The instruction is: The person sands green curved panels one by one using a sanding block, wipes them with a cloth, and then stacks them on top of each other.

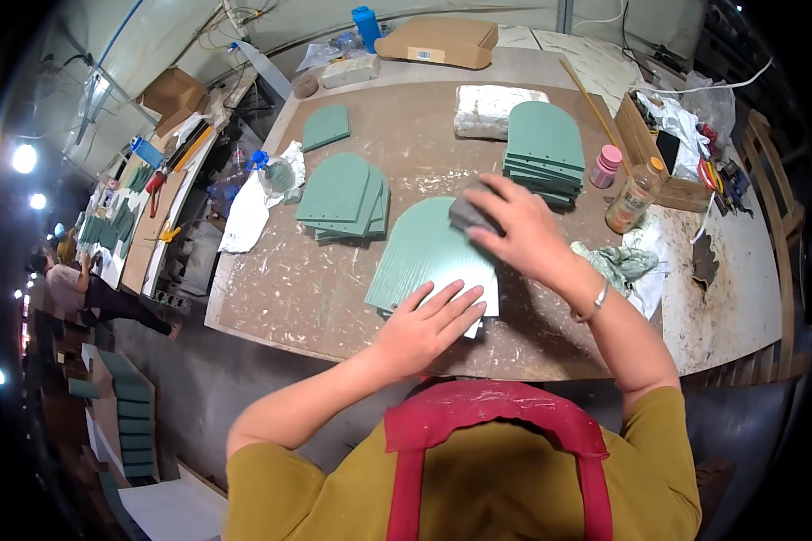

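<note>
A green, round-topped panel [419, 248] lies in front of me on the brown work board, with other panels partly showing under its lower edge. My left hand [429, 326] rests flat on its near edge, fingers spread. On the panel's upper right, my right hand [519, 225] grips a grey sanding block [475, 213] against the surface. White glare covers the panel's lower right. To the left sits a small stack of similar panels [338, 191], with a smaller green piece [326, 126] beyond it. A taller stack of green panels [545, 135] stands at the right.
Right of the tall stack are a pink bottle [605, 167], a drink bottle [634, 196] and crumpled cloths [627, 266]. A white wrapped bundle [492, 110] lies at the back. A spray bottle [273, 173] stands left on a white cloth. Another person [72, 279] is far left.
</note>
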A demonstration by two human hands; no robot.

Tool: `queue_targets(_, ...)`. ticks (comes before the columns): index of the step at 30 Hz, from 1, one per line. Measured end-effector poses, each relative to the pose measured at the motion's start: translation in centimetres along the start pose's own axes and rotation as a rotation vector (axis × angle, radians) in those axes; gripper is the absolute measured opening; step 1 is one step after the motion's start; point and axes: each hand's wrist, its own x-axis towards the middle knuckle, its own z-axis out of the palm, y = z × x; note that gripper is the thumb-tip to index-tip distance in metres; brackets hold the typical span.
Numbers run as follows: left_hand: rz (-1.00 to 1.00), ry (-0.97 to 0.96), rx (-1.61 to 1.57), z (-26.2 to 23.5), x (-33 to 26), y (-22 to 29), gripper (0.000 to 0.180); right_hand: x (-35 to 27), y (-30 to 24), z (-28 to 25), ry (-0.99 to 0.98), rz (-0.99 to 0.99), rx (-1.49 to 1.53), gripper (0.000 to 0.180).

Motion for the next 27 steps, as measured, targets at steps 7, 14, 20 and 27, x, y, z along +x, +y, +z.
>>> queue_targets(7,-0.050,0.221,0.038,1.6,0.7,0.3,0.047,4.2,5.7,1.4,-0.021,0.091,-0.174,0.039)
queue_targets(14,-0.183,0.480,-0.142,-1.1,0.7,-1.4,0.044,1.0,6.3,-2.0,0.091,0.204,0.288,0.047)
queue_targets(20,-0.892,1.213,-1.452,-3.0,0.2,-6.0,0.038,-3.5,6.5,0.4,0.165,0.633,0.882,0.044)
queue_targets(27,-1.258,1.036,-1.672,-1.2,-0.6,-3.4,0.038,-3.4,4.4,1.4,0.205,0.472,0.816,0.047)
